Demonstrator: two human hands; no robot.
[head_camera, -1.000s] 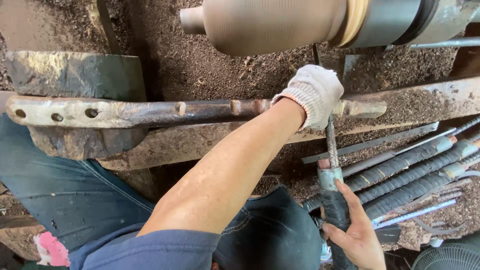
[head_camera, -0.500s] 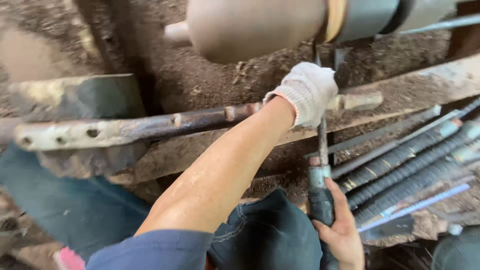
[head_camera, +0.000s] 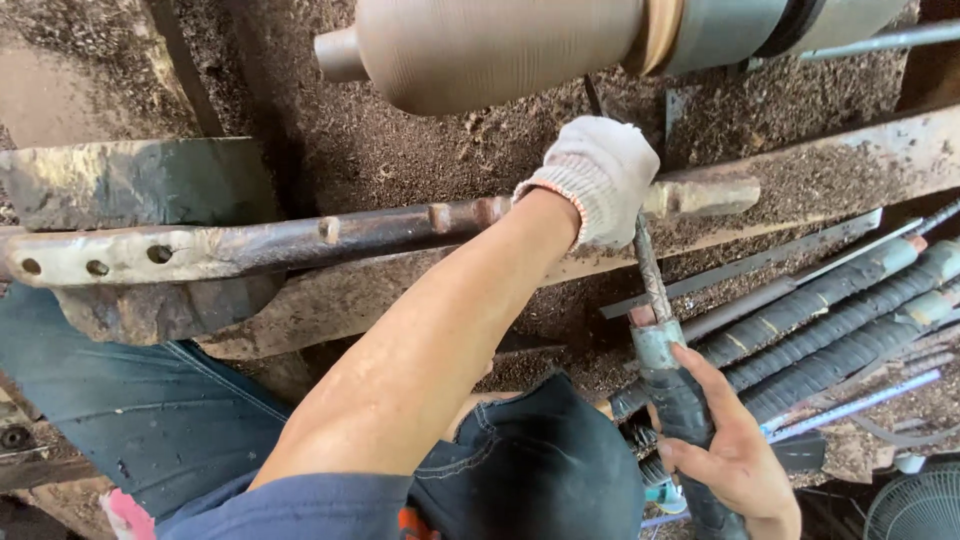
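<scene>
My left hand (head_camera: 602, 178), in a white knit glove, grips over the long metal tool rest bar (head_camera: 300, 235) and presses down on the blade of a turning chisel (head_camera: 650, 275). My bare right hand (head_camera: 730, 455) holds the chisel's dark taped handle (head_camera: 675, 390) low at the right. The blade runs up past the glove towards a large round wooden piece (head_camera: 500, 50) mounted on a lathe at the top of the view. The chisel's tip is hidden behind the glove.
Several other long taped-handle tools (head_camera: 850, 320) lie in a row at the right. Sawdust covers the wooden bed (head_camera: 820, 165) below the lathe. My knees in dark jeans (head_camera: 530, 470) are under my arms. A fan grille (head_camera: 915, 510) shows at the bottom right.
The view has shifted slightly and sharpened. Both hands keep their grip; the chisel stays against the rest bar.
</scene>
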